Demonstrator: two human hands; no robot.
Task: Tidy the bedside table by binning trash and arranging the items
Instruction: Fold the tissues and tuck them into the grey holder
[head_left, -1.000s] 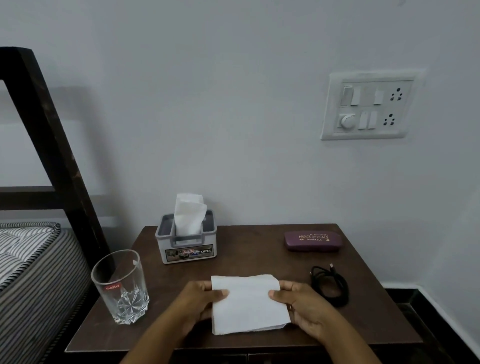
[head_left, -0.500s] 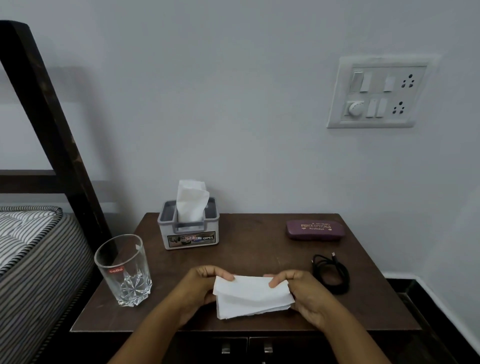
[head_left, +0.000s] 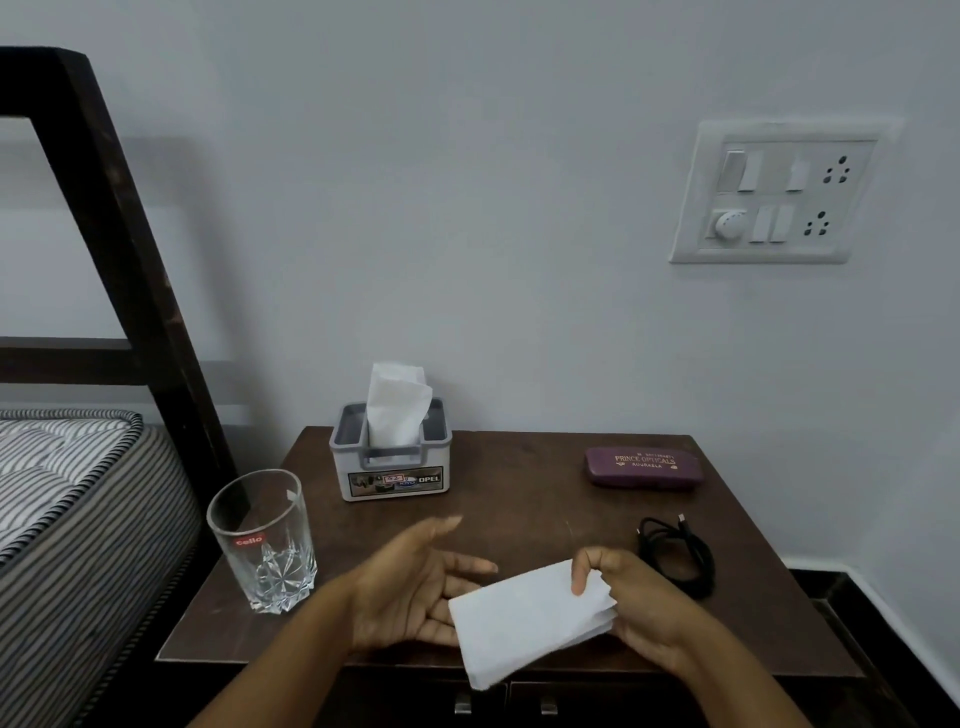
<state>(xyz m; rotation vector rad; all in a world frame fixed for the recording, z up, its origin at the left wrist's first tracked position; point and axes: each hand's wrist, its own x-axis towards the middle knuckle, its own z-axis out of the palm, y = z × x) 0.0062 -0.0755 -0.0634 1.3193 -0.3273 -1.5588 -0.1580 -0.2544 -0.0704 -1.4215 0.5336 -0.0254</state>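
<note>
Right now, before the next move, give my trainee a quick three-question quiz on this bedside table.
1. Multiple choice: which of the hands pinches the folded tissue? A) left B) right C) neither
2. True or false: the spectacle case lies nearer the wall than the black cable.
3. Short answer: what stands upright near the left edge of the bedside table, in front of the tissue box?
Key: 1 B, the right hand; the left hand is open. 2 True. 3 The drinking glass.
</note>
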